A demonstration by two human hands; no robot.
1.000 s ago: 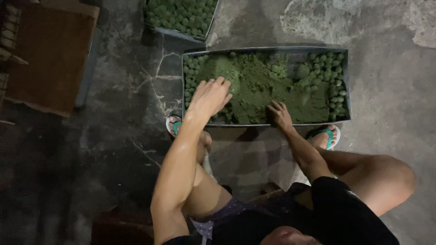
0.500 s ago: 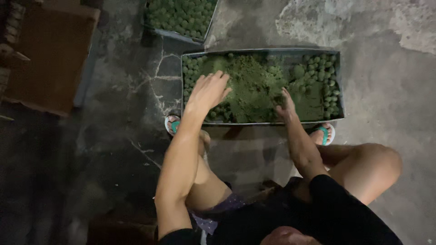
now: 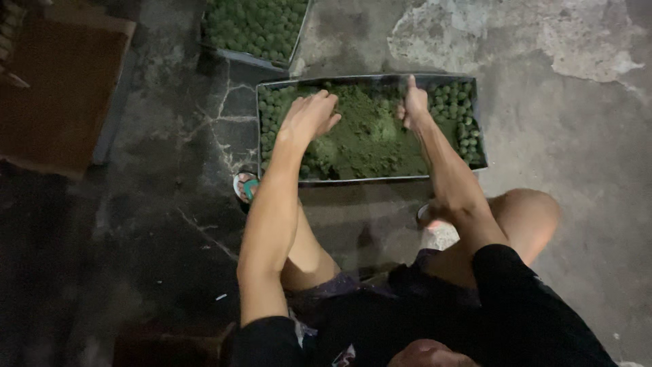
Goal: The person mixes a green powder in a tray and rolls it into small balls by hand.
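Head view: you crouch over one metal tray on the cracked concrete floor, your two hands in its green powder mound. Left hand curls, fingers together, on the powder; right hand is fisted. Green balls line both tray ends. A second tray sits beyond; open floor lies right.

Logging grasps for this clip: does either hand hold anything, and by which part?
Cannot be told. Both the left hand and right hand are curled in the green powder in the tray.
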